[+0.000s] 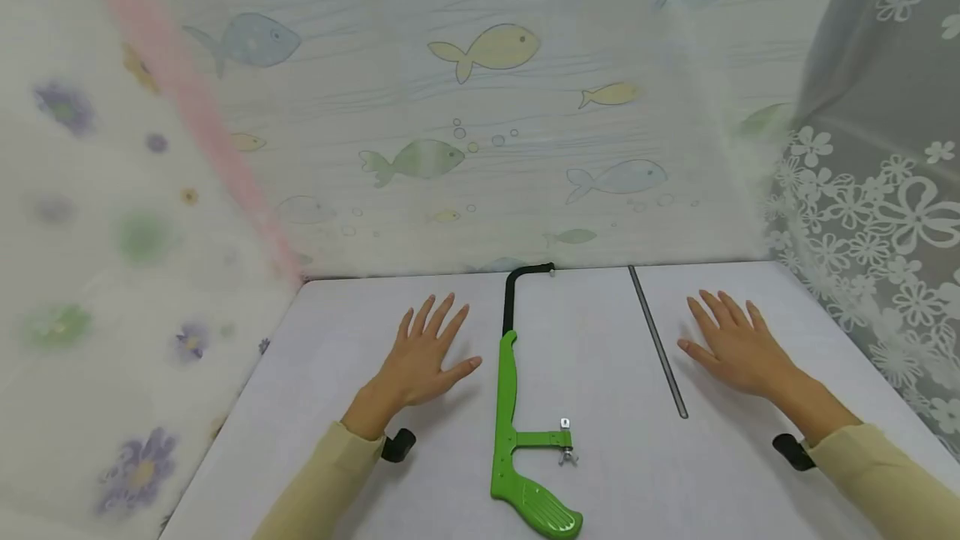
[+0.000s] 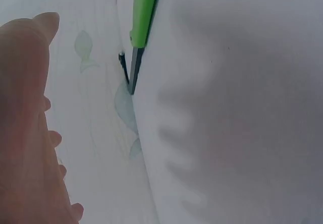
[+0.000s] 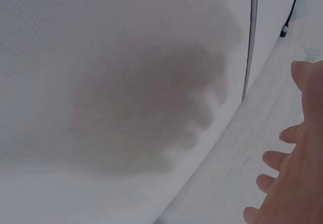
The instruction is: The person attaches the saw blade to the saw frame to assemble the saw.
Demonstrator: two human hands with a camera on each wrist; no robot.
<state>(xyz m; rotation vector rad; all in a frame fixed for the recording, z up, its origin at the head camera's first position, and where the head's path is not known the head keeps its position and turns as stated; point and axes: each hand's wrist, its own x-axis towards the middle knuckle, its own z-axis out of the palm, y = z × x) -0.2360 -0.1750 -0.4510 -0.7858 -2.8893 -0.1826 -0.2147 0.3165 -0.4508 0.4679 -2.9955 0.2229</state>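
Observation:
A green hacksaw frame (image 1: 506,407) with a black bent front arm lies on the white table, its grip toward the near edge; part of it shows in the left wrist view (image 2: 144,14). To its right lies a thin grey blade or rod (image 1: 657,340), also seen in the right wrist view (image 3: 251,42). Left of the frame, my left hand (image 1: 422,361) (image 2: 25,128) hovers with fingers spread, holding nothing. My right hand (image 1: 741,350) (image 3: 295,168), right of the grey strip, is likewise spread above the table, touching neither object.
The white table (image 1: 592,323) reaches back to a pale curtain (image 1: 525,115) printed with fish. A flowered curtain (image 1: 112,273) hangs along the left side, and a grey one with white lace flowers (image 1: 885,148) on the right.

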